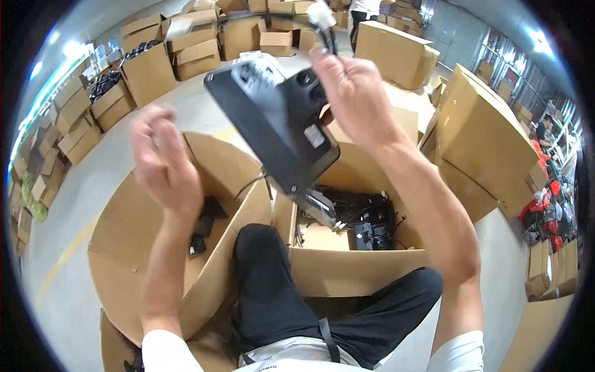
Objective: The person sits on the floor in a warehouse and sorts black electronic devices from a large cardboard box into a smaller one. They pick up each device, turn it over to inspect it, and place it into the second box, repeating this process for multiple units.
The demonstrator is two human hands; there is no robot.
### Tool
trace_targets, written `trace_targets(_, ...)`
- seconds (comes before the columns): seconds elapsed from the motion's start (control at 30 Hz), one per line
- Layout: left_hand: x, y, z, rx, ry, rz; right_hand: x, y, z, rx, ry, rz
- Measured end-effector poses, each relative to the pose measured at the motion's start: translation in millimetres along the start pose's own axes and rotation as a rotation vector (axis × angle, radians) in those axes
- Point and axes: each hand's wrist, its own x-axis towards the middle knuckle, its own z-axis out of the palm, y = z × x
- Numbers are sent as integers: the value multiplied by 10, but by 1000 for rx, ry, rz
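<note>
My right hand (359,99) is closed on a flat black plastic electronic unit (273,124), lifted above the boxes and tilted. It grips the unit's upper right end, where dark round parts and a small white label show. Wires with a white connector (320,15) rise beside my fingers, and a blurred pale piece (180,26) shows at the far side. My left hand (164,161) is raised over the left box, apart from the unit; its fingers look bent but are smeared by motion. A clear plastic-looking piece (319,208) shows below the unit's lower end.
Between my knees and beyond stands an open carton (359,266) with black units and cables (365,217). Another open carton (130,248) at left holds a few black parts (201,229). Large cartons (489,142) stand at right, more (149,74) at far left. A person (364,9) stands far back.
</note>
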Motion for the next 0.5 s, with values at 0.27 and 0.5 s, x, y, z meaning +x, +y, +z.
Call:
trace_targets(0.27, -1352, 454, 744, -839, -960, -1353, 212, -255, -509, 218, 273, 14)
trace_targets(0.5, -1721, 849, 1505, -1934, -570, -1681, -170, 168, -895, 486, 512, 337)
